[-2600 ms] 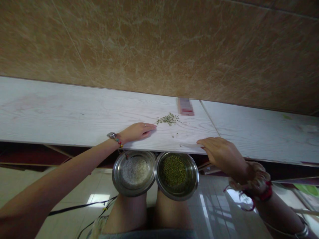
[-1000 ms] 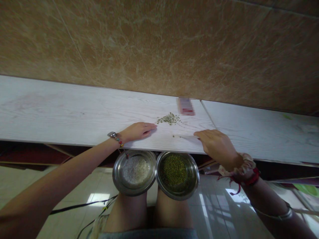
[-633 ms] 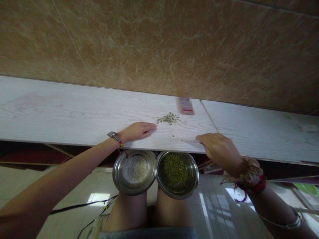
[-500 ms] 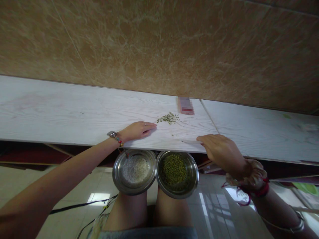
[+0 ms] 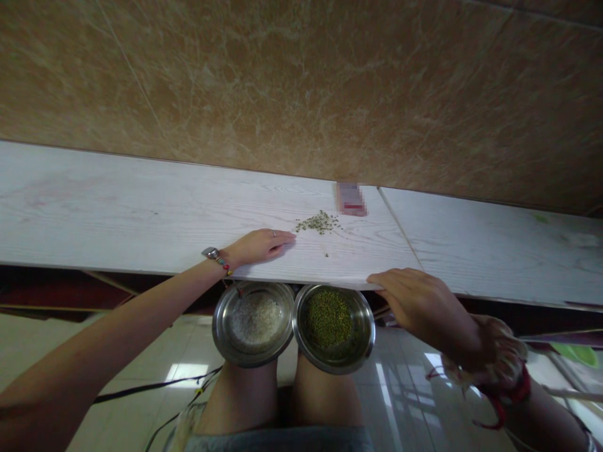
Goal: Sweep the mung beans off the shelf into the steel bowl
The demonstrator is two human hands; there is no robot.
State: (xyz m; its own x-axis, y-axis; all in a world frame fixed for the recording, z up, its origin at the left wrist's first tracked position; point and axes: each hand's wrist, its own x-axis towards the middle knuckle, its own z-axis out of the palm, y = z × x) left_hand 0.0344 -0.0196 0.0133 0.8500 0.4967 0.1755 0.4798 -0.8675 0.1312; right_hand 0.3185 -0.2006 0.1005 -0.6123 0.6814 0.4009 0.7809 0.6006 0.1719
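Observation:
My left hand [image 5: 266,246] lies flat on the white tabletop, fingers stretched out, just left of a small scatter of green mung beans [image 5: 320,222]. A lone bean [image 5: 326,255] sits nearer the front edge. At that edge my right hand [image 5: 405,292] pinches a thin white card [image 5: 372,285], low over the bowl of mung beans; the card blends with the table's edge. Two steel bowls rest on my thighs against the table: the left bowl [image 5: 219,336] contains white grains [image 5: 257,319] that look like rice, the right bowl [image 5: 365,348] green mung beans [image 5: 328,319].
Behind the beans a small blurred-out packet [image 5: 352,199] lies near the brown marbled wall [image 5: 301,94]. A seam [image 5: 398,223] crosses the white tabletop [image 5: 141,207]. Dark straps [image 5: 155,386] hang at lower left, and a green object [image 5: 575,355] shows at far right.
My right hand has moved toward me with the card, from the tabletop to its front edge above the right bowl. The left hand and the scattered beans have stayed in place.

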